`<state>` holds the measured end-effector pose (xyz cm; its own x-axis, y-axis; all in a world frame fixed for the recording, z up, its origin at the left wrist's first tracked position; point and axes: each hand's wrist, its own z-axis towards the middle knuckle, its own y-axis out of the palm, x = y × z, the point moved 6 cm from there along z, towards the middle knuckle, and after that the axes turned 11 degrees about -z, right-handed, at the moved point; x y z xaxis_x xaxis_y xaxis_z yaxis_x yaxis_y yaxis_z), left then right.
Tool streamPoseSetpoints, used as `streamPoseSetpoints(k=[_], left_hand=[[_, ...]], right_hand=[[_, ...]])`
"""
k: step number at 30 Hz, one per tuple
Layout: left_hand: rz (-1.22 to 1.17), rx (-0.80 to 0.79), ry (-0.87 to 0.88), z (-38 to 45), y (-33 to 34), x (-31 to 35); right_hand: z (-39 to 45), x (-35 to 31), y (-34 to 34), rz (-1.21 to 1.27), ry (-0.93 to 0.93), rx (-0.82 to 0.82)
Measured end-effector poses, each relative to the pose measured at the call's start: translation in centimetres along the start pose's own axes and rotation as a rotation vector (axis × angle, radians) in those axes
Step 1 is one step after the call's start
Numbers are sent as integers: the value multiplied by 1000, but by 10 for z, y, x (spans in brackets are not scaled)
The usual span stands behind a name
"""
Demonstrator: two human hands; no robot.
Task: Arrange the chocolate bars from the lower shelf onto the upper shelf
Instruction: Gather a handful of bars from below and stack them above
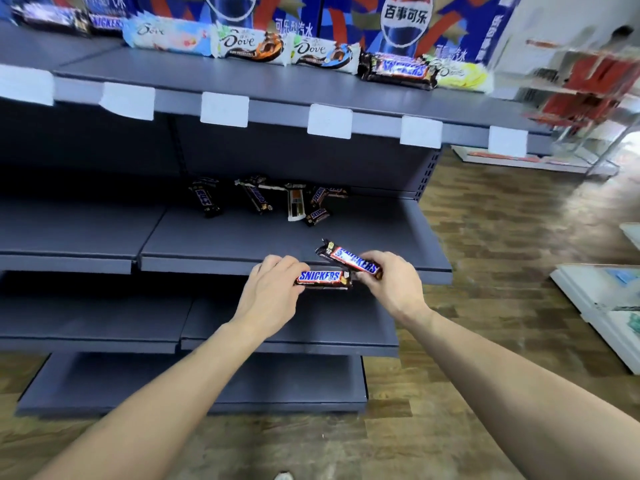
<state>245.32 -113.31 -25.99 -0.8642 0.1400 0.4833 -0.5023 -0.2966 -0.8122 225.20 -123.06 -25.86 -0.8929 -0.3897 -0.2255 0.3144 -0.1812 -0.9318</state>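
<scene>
A: What is held in the hands?

B: A brown Snickers bar with blue lettering [323,279] is gripped at its left end by the curled fingers of the left hand [270,292]. A second Snickers bar, tilted, in a brown and red wrapper [349,259] is pinched at its right end by the right hand [394,285]. The two bars are seen touching or overlapping near the front edge of the grey metal lower shelf [214,237]; which it is cannot be told.

A: What is left on that shelf?

B: A loose cluster of dark-wrapped chocolate bars [270,199] is seen at the back, lying at mixed angles, one with its pale underside shown.

A: And above?

B: On the grey upper shelf [194,81] a row is laid out: white Dove bars [249,45], then a brown Snickers bar lying flat [398,71] and a pale yellow Dove bar [462,76] at the right end. Blue Pepsi cartons [405,26] are stood behind them. White price-tag holders [225,109] are clipped along the shelf's front edge.
</scene>
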Motion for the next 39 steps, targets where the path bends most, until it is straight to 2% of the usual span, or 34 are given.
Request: streamPoseSetpoints(k=[4,8,12,18,29,35,39], left_hand=[[29,27,107,-23,-36,44],[42,137,228,-30,-80,87],[46,241,356,-19,-116,123],[89,339,450,17,-156,154],[177,420,483,112,-200,148],[175,437,557,158,-201,150],[186,421,543,185,-194,146]], right_hand=[[-32,-5,-59,-17,-92,103],[-43,-9,-127,-39,-158,210],[-36,-10,-184,-66,-174,288],[3,-18,-244,-140,-201,350],[86,-16,-275,-183,-201,373],[134,-3,-266,-184,-168,357],[164,9,-251,-172,-169,301]])
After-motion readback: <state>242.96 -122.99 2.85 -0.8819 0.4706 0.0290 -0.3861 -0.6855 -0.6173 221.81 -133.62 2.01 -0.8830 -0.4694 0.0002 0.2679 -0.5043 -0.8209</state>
